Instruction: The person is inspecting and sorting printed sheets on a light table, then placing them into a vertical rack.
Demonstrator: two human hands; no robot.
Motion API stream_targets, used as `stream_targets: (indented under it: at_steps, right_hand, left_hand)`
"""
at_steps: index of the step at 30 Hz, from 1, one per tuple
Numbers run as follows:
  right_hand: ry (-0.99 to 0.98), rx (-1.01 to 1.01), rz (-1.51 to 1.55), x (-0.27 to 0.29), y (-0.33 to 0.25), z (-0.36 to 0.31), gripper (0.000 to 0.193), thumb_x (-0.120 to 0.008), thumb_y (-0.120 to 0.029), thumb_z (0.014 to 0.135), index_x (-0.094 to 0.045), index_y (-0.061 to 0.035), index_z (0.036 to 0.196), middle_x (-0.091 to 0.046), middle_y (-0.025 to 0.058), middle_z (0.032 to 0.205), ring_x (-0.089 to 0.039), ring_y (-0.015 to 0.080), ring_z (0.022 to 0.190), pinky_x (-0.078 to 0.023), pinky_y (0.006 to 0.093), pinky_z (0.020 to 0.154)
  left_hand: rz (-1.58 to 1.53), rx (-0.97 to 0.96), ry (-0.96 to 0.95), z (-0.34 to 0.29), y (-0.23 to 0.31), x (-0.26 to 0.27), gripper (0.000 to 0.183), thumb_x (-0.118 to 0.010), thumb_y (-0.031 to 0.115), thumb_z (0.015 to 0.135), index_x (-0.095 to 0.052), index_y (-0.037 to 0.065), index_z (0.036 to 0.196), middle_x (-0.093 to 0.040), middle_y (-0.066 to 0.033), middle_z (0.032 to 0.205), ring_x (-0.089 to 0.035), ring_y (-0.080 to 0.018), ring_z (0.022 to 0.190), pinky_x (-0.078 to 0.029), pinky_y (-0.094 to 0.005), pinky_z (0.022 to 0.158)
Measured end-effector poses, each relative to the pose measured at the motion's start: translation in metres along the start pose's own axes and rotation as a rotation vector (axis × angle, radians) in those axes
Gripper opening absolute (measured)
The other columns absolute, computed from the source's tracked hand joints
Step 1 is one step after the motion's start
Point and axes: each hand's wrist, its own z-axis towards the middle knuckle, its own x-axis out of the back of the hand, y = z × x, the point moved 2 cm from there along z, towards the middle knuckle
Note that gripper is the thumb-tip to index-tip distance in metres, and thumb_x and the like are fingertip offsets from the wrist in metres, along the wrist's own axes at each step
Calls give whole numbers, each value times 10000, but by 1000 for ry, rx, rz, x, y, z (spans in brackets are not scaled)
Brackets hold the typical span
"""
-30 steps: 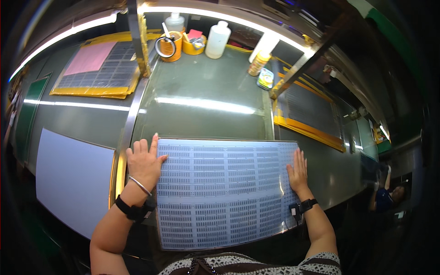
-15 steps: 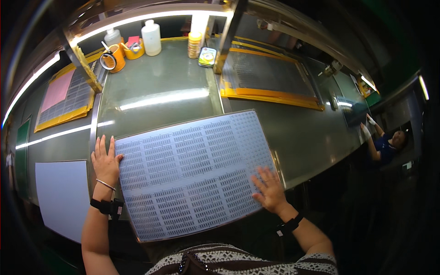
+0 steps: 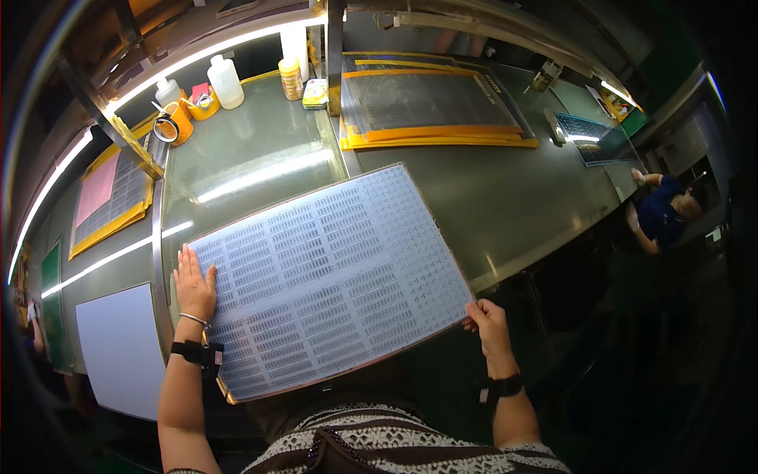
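A large pale panel (image 3: 328, 272) with rows of small dark marks lies tilted on the bench in front of me, its near edge jutting toward my body. My left hand (image 3: 195, 286) rests flat along its left edge, fingers stretched toward the far left corner and thumb over the surface. At the near right corner, my right hand (image 3: 491, 322) pinches the panel's rim between thumb and curled fingers. Some of those fingertips are hidden under the edge.
A plain white sheet (image 3: 120, 347) lies to the left. Behind stand white bottles (image 3: 227, 83), an orange cup (image 3: 175, 125) and a yellow jar (image 3: 290, 77). Yellow-edged frames (image 3: 434, 103) are stacked at the far right. A co-worker (image 3: 667, 209) stands at the bench's right end.
My right hand has gone from spread over the panel's surface to gripping its near right corner. My left hand stays at the left edge. The view has shifted and turned somewhat.
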Motion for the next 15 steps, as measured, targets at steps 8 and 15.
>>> stream_targets:
  at_steps: [8, 15]
  right_hand:
    - [-187, -170, 76, -37, 50, -46, 202, -626, -146, 874, -599, 18, 758, -609, 62, 678, -581, 117, 593, -490, 235, 559]
    - [-316, -159, -107, -52, 43, -49, 241, -651, -173, 849, -606, 12, 701, -613, 38, 623, -549, 80, 594, -426, 223, 556]
  left_hand:
    - [-205, -344, -154, -25, 107, 26, 721, -567, 404, 843, -318, -5, 1382, -236, -197, 1472, -171, -345, 1381, -104, -486, 1115]
    - [-354, -804, -140, -11, 288, 26, 749, -577, 488, 827, -337, 59, 1391, -274, -144, 1469, -204, -298, 1380, -165, -479, 1111]
